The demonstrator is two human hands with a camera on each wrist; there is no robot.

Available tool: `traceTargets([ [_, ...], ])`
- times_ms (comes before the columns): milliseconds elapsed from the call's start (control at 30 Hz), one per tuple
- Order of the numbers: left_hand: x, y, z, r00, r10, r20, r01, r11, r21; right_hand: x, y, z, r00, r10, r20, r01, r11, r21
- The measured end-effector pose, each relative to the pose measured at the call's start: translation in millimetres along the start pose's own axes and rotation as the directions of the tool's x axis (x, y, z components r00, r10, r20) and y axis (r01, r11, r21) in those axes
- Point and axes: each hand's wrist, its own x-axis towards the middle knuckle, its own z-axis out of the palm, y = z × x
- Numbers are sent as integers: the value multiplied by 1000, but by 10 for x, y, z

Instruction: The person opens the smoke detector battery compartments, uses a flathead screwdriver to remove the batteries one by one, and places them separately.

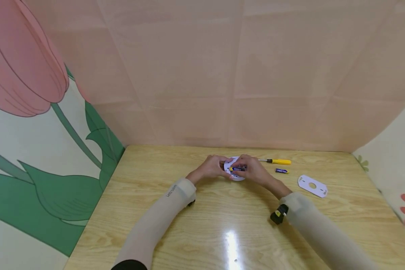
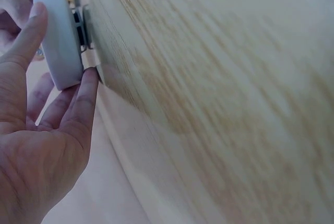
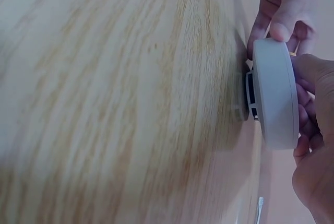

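A round white smoke detector (image 1: pixel 239 179) is held just over the table, back side up, its black vented part facing down in both wrist views. My left hand (image 1: pixel 210 167) grips its left edge, thumb on the rim (image 2: pixel 57 38) and fingers beneath. Over the back of the detector, my right hand (image 1: pixel 254 170) pinches a blue battery (image 1: pixel 237 169) with a yellow end between thumb and fingers. The battery lies across the detector's back in the head view. In the right wrist view the detector's side wall (image 3: pixel 279 98) hides the battery.
To the right of the hands lie a yellow-handled screwdriver (image 1: pixel 281 162) and a second blue battery (image 1: pixel 281 171). Farther right is a white mounting plate (image 1: pixel 318 190) with a round hole. The wooden table (image 1: pixel 209 232) ends at a pinkish backdrop (image 1: pixel 189 123) behind.
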Motion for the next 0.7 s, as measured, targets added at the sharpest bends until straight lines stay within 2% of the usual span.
traceTargets([
  [267, 0, -6, 4, 1000, -2, -4, 2, 1000, 14, -7, 25, 28, 1000, -25, -17, 25, 1000, -4],
  [700, 10, 4, 5, 1000, -15, -7, 15, 999, 41, -21, 58, 28, 993, -113, -48, 111, 993, -25],
])
